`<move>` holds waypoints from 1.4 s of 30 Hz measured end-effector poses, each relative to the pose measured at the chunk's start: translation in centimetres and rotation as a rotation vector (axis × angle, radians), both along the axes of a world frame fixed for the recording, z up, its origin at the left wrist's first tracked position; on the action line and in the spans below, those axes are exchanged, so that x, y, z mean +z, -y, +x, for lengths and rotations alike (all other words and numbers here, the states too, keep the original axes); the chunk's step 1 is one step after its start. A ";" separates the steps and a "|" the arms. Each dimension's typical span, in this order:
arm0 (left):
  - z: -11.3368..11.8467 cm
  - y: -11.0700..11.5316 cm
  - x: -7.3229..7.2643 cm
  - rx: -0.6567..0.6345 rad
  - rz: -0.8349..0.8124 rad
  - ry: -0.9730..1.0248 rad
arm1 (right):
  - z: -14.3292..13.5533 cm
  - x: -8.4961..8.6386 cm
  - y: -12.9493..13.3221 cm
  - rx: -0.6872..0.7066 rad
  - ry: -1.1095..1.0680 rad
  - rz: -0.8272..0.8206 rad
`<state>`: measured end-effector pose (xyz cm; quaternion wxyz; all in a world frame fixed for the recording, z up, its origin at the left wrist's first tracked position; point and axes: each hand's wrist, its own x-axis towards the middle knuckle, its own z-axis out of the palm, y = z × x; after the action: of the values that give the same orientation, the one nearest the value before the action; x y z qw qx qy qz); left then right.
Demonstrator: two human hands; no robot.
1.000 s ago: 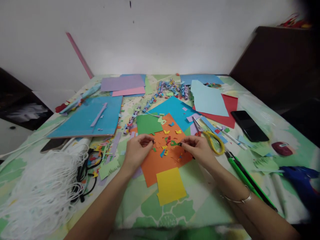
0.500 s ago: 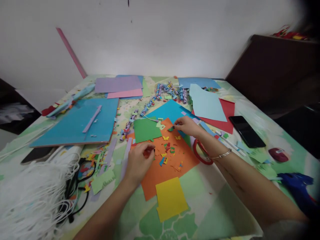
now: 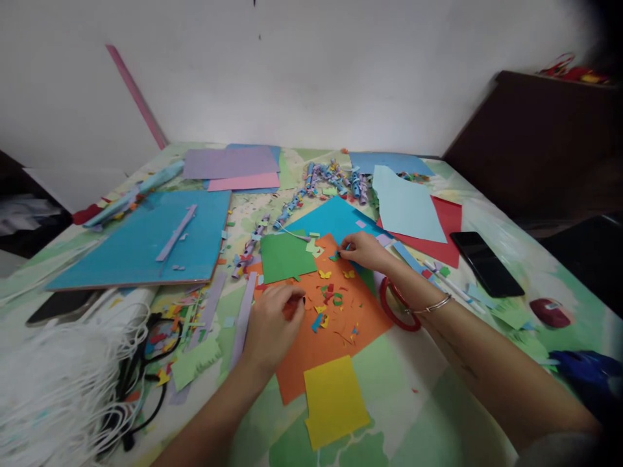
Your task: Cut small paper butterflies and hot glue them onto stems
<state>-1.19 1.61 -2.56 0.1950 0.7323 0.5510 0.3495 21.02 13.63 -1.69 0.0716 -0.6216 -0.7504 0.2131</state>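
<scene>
My right hand is closed in a pinch at the top of an orange paper sheet. At its fingertips is a small blue-green paper cutout. My left hand hovers over the orange sheet's left side, its fingers loosely curled with a gap before the thumb and nothing visible in them. Between the hands lie a yellow paper butterfly and several tiny coloured scraps. A green paper square overlaps the sheet's upper left. Red-handled scissors rest partly hidden under my right forearm.
Yellow paper lies in front. On the left are a blue board and a heap of white cord. To the right are a black phone and a red mouse. Curled paper garland runs behind.
My left hand has shifted slightly right and down, its thumb and fingers a little further apart. My right hand stays at the small cutout. The view has shifted slightly.
</scene>
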 end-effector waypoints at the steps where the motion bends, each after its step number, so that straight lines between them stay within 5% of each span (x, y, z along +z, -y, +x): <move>1: 0.0 -0.1 0.0 0.004 -0.003 -0.002 | 0.0 0.0 0.0 0.001 0.007 0.002; 5: 0.8 -1.7 0.5 -0.013 -0.051 -0.076 | -0.2 0.0 0.0 0.005 0.026 0.011; 10: 4.2 -6.8 1.6 -0.115 -0.015 -0.324 | -0.3 0.1 0.1 0.030 0.043 0.023; 16: 7.8 -11.1 0.9 -0.148 -0.125 -0.478 | -0.3 0.0 0.3 0.058 0.073 0.044; 21: 8.6 -12.0 0.2 -0.100 -0.237 -0.504 | -0.3 -0.4 0.5 0.073 0.083 0.057; 29: 9.2 -13.6 1.2 -0.020 -0.394 -0.497 | -0.5 -0.4 1.4 0.084 0.085 0.097; 42: 8.3 -12.8 1.3 -0.045 -0.400 -0.342 | 0.3 0.5 0.2 0.220 0.052 -0.033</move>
<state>7.12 14.44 -1.26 0.2478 0.7396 0.6176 0.1005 21.32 13.39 -1.16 0.0181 -0.5420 -0.8120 0.2157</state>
